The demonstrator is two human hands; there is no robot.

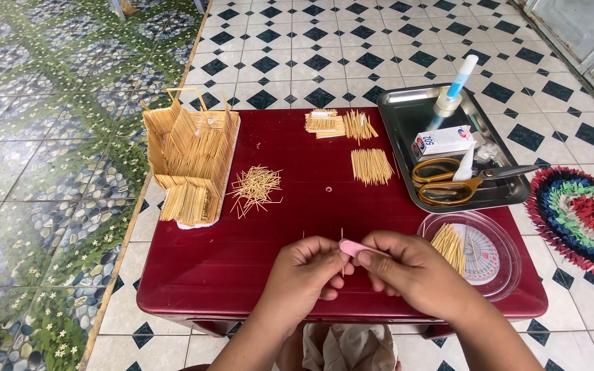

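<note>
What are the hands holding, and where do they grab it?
The left hand pinches a thin toothpick near its middle, standing upright. The right hand grips a small pink tool by its rear end.

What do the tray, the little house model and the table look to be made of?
Tray: metal, probably stainless steel; grey mirror sheen, rolled rim.
House model: thin pale wooden sticks, like toothpicks, matte, on a white base.
Table: likely moulded plastic, glossy dark red with soft highlights; lacquered wood not excluded.
</note>
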